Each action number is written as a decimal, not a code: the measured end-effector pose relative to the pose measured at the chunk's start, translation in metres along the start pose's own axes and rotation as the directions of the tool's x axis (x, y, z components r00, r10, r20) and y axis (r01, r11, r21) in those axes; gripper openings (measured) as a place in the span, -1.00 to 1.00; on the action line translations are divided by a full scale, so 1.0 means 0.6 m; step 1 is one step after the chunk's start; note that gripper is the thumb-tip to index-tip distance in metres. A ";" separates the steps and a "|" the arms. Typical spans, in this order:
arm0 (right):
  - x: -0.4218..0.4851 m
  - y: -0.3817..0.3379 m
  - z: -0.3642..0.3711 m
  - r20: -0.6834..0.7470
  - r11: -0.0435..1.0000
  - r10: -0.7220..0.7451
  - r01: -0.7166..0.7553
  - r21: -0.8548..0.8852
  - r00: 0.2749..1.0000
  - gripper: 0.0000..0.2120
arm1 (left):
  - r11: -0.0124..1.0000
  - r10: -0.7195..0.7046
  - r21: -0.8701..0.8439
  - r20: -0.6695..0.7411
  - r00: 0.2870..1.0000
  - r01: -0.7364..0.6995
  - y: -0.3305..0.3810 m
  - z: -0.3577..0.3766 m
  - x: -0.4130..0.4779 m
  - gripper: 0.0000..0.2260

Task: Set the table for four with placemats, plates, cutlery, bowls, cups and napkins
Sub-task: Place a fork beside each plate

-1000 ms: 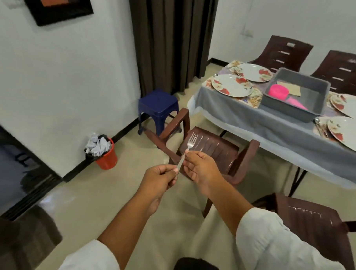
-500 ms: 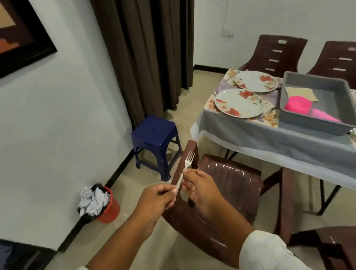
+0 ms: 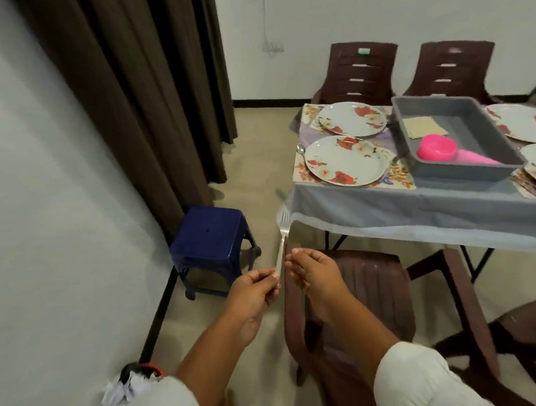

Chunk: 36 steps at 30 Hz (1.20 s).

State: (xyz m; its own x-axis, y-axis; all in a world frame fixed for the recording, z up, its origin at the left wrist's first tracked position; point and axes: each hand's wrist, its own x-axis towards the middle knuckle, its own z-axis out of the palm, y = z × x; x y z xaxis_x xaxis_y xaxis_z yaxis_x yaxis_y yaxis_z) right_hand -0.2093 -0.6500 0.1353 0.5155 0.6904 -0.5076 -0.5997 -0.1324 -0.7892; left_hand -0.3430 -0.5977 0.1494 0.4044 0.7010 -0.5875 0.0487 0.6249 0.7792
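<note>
Left hand (image 3: 253, 291): thumb and curled fingers pinch the lower end of a slim silver metal fork (image 3: 282, 237), holding it upright with the tines up.
Right hand (image 3: 312, 275): fingers loosely curled, tips just beside the fork's handle; I cannot tell whether they touch or grip it.
Fork: in the air, short of the table edge and not yet set down.
Landmark: round white plate with red flowers (image 3: 345, 160), on a floral placemat (image 3: 397, 177) at the near left corner of the grey-clothed table (image 3: 414, 206). The fork is below this plate and a little to its left.
Brown plastic chair (image 3: 364, 283): between the hands and the plate, tucked toward the table.
Blue plastic stool (image 3: 213, 240): on the floor, well to the plate's lower left.
Small silver spoon (image 3: 300, 149): just beside the plate's left rim.
Grey plastic tub (image 3: 434, 99): just right of the plate, holding a pink plastic bowl (image 3: 436, 147), a pink cup (image 3: 477, 158) lying on its side and a folded beige napkin (image 3: 423, 126).
Step in hand: likely cutlery, carrying this fork to the landmark setting.
Next move: probably reach past the chair and lay the fork flat on the placemat beside the plate, clear of the spoon; bowls, cups and napkins look undone.
</note>
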 end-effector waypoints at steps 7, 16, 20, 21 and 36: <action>0.049 0.005 0.100 -0.227 0.997 -0.057 0.068 0.042 0.972 -0.81 | 0.997 -0.079 0.020 0.149 0.986 0.077 0.095 -0.070 0.120 -0.89; 0.113 -0.031 0.126 -0.344 0.993 -0.107 0.117 0.008 0.933 -0.87 | 0.987 -0.163 0.027 0.255 0.953 0.161 0.150 -0.031 0.236 -0.87; 0.159 -0.062 0.107 -0.356 0.988 -0.139 0.155 0.017 0.924 -0.85 | 0.986 -0.168 0.053 0.260 0.951 0.159 0.168 0.011 0.276 -0.87; 0.173 -0.069 0.102 -0.361 0.986 -0.143 0.163 0.025 0.921 -0.84 | 0.985 -0.172 0.065 0.262 0.950 0.160 0.174 0.022 0.286 -0.87; 0.319 -0.147 0.063 -0.451 0.990 -0.129 0.137 -0.016 0.883 -0.87 | 0.971 -0.236 0.067 0.129 0.963 0.229 0.237 0.182 0.508 -0.93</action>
State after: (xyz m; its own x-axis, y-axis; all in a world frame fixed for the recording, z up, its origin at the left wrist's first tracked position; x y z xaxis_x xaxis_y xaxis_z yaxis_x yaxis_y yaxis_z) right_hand -0.0807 -0.4792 0.1208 0.8089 0.3058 -0.5021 -0.5134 -0.0486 -0.8567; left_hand -0.1134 -0.3326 0.1052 0.4959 0.4829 -0.7218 0.2011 0.7447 0.6364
